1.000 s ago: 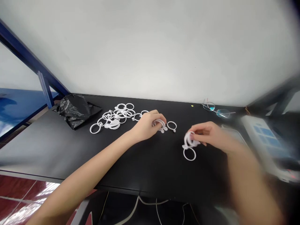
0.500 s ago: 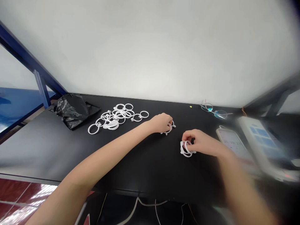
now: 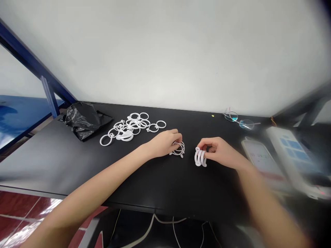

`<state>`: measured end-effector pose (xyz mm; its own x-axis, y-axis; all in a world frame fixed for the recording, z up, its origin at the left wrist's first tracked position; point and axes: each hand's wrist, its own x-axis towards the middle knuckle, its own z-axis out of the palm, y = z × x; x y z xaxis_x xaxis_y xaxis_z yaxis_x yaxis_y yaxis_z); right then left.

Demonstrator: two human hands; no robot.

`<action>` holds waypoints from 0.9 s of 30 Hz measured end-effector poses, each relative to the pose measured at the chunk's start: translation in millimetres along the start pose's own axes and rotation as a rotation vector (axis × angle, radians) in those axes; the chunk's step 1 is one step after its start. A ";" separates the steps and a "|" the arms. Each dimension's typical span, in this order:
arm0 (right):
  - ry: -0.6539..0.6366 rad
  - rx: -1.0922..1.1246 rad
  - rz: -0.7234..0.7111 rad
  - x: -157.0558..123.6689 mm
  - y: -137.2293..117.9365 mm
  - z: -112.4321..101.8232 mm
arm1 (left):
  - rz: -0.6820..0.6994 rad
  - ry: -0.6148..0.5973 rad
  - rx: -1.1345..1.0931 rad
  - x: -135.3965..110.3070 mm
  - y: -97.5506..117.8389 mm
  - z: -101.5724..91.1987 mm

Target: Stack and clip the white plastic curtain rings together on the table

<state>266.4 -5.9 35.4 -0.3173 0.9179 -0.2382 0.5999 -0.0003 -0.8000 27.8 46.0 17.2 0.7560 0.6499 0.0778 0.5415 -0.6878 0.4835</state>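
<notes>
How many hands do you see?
2. The left hand is near the middle of the table, touching some rings. The right hand is farther right, holding other rings. No more hands show.

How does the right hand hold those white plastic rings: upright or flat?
Upright: the white plastic rings show as narrow standing loops, side by side, in the right hand.

Rings (image 3: pixel 198 157) in the hands (image 3: pixel 164 143) look like smooth plastic, bag (image 3: pixel 84 119) left of them's crinkly glossy plastic, counter (image 3: pixel 160 186) underneath is smooth, kinda semi-matt, floor tiles (image 3: pixel 15 203) below pretty shiny.
</notes>
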 end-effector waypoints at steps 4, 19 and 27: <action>0.120 0.030 -0.119 5.1 1.1 7.2 | -0.078 0.003 0.050 12.7 -0.5 4.8; 0.369 0.138 -0.574 9.3 -5.9 43.4 | 0.037 0.113 -0.131 -30.0 -6.5 16.0; 0.534 -0.015 -0.721 3.4 -10.1 52.2 | 0.283 0.331 -0.116 -40.5 3.1 16.6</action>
<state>220.9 -23.5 13.9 -0.2390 0.7556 0.6098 0.3975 0.6491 -0.6486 4.9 12.2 1.2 0.7001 0.5224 0.4867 0.2710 -0.8251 0.4958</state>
